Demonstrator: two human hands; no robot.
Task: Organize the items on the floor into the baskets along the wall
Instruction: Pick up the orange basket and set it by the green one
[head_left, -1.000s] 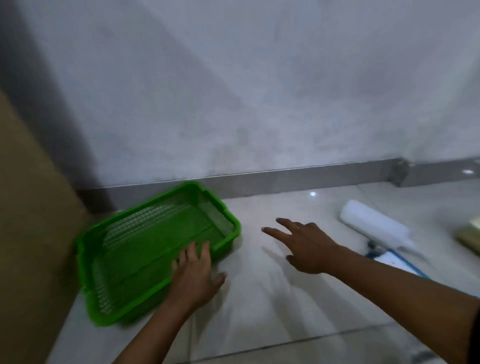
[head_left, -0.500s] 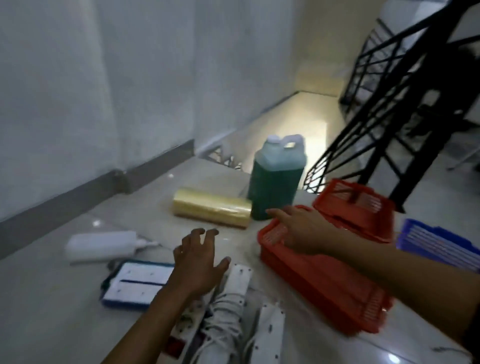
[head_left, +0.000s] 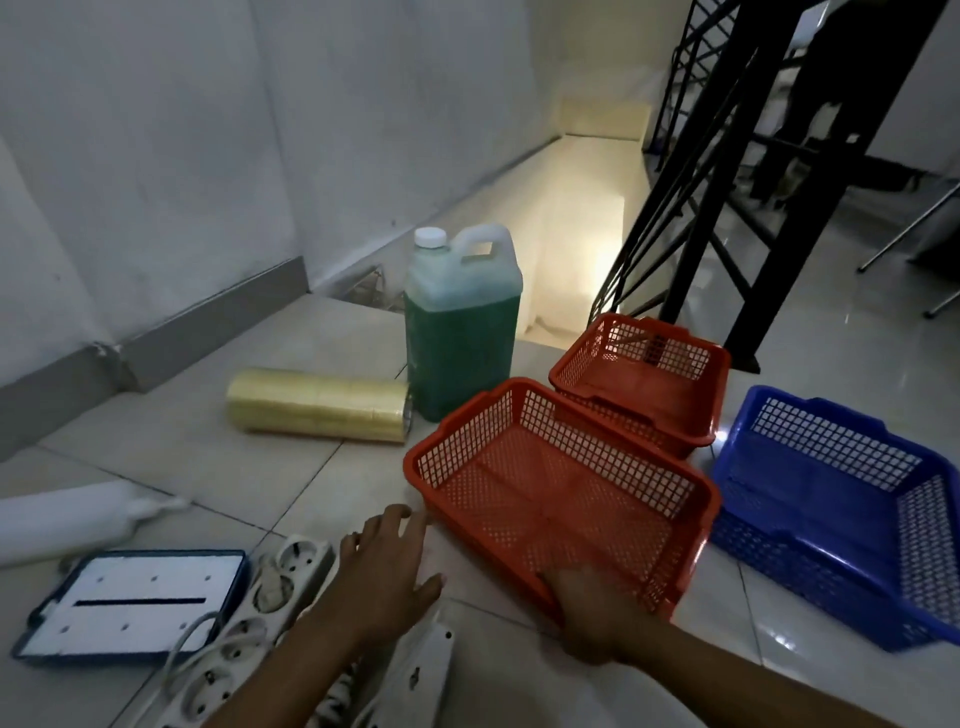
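no legible text, label, brand or number on any item in the head view.

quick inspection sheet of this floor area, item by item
surface: pale glossy floor tiles, some glare.
job's things: near red basket, far red basket and blue basket, all holding nothing; green-liquid jug upright; yellowish tape roll stack lying beside it; white bottle lying down; blue-framed white pad flat.
clutter: nothing seen.
hands: left hand open, over the power strips; right hand grips the near red basket's near rim.
cables: white power strips with a grey cord.
surroundings: white wall, black stair railing, stairwell behind the jug.
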